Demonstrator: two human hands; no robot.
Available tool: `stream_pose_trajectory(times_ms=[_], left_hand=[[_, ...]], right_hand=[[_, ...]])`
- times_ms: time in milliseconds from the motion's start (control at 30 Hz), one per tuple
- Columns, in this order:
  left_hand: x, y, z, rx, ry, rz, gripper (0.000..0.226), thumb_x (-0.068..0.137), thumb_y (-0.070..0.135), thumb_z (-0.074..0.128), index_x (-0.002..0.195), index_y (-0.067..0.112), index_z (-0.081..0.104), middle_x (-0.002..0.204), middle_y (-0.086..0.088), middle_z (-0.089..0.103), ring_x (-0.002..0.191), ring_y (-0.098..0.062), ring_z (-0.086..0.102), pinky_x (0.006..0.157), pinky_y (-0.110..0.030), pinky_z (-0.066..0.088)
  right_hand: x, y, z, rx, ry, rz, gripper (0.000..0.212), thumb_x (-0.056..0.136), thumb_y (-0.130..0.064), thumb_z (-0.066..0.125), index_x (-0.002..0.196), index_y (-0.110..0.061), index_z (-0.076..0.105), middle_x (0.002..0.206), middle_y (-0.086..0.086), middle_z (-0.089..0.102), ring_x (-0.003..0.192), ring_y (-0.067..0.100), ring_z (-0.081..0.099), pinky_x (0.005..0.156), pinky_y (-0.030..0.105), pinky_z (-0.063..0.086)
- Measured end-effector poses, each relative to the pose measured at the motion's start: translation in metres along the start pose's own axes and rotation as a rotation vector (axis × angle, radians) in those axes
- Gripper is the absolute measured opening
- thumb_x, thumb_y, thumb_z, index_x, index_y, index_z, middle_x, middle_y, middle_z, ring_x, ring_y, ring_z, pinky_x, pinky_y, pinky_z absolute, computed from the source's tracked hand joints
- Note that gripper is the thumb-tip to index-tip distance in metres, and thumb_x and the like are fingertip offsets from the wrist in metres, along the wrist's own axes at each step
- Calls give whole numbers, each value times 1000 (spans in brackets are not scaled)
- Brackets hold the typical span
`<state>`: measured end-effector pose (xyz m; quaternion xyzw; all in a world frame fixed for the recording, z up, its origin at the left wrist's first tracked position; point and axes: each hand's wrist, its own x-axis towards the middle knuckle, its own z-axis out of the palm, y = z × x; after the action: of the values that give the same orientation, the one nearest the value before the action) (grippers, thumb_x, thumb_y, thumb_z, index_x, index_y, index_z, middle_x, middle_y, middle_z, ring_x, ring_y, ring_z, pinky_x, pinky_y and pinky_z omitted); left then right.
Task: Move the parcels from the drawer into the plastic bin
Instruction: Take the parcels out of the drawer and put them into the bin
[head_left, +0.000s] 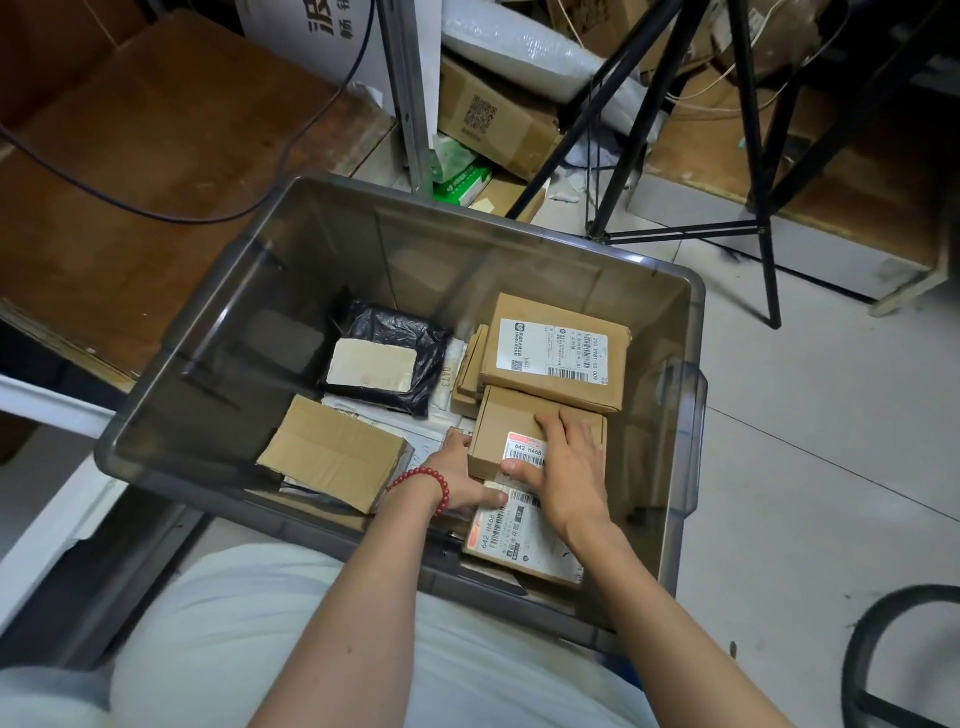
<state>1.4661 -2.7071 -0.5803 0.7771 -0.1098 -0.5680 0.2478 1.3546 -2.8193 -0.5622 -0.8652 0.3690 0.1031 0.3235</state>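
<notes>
the right hand (566, 467) lies palm-down on a small cardboard parcel (511, 423), fingers held close together and flat across its top, the thumb stretched over the white barcode label (524, 451) on the near edge; this is pressing rather than pinching. the left hand (460, 480), with a red bead bracelet (423, 480) on its wrist, sits just beside that parcel's left side, its fingertips tucked against the box's edge and its thumb resting on a flat labelled parcel (519, 535) that lies below; how tightly those fingers curl cannot be told, since the box hides them. both forearms reach over the near wall of the smoky grey plastic bin (691, 415), which stands on a pale tiled floor. inside the bin, the small parcel touches a larger labelled box (556, 353) behind it. a black plastic-wrapped packet (387, 358) lies toward the middle, well apart from the hands, and a plain brown carton (332, 452) sits tilted at the left, near the left wrist. pale flat mailers line the bottom beneath them. black tripod legs (753, 156) stand beyond the bin among loose cardboard boxes.
</notes>
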Motion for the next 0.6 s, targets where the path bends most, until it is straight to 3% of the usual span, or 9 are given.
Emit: stream_pose_trajectory(times_ms=[100, 233, 333, 467, 533, 600], left_hand=[[-2, 0, 0, -18, -12, -5, 96, 73, 20, 81, 146, 17, 17, 127, -9, 54, 107, -24, 60, 87, -40, 55], [-9, 1, -1, -58, -53, -24, 100, 73, 25, 81, 148, 20, 15, 126, -8, 53, 109, -23, 58, 81, -32, 57], [-13, 3, 0, -6, -25, -34, 98, 74, 20, 80, 149, 21, 17, 131, -10, 52, 106, -23, 59, 84, -36, 56], [-16, 4, 2, 145, 82, 20, 89, 75, 13, 79, 147, 16, 27, 129, -13, 57, 116, -28, 56, 101, -42, 45], [-16, 5, 0, 152, 126, 42, 81, 76, 14, 79, 143, 15, 33, 126, -15, 58, 116, -29, 57, 101, -42, 45], [-16, 6, -1, 128, 143, 49, 74, 78, 15, 77, 140, 14, 37, 123, -16, 60, 113, -29, 59, 100, -42, 46]], right_hand=[[2, -3, 3, -28, -2, 12, 71, 90, -44, 61, 149, -23, 28, 161, 3, 15, 150, 24, 3, 121, 44, 7], [6, -5, 6, -26, -39, 40, 71, 91, -38, 62, 150, -25, 25, 163, 0, 6, 150, 27, -6, 120, 49, 2], [6, -5, 8, -27, -44, 35, 74, 90, -37, 63, 151, -27, 22, 163, -1, 2, 150, 27, -10, 120, 49, -2], [8, 1, -4, -106, -125, -3, 92, 82, -41, 72, 153, -25, 16, 164, 0, 0, 150, 27, -6, 121, 50, 4], [8, 6, -11, -202, -201, -27, 105, 77, -39, 78, 154, -26, 9, 163, 1, -4, 150, 29, -7, 122, 48, 3], [5, 10, -14, -267, -217, -37, 104, 80, -34, 77, 155, -27, 4, 163, 2, -6, 150, 29, -8, 122, 46, 4]])
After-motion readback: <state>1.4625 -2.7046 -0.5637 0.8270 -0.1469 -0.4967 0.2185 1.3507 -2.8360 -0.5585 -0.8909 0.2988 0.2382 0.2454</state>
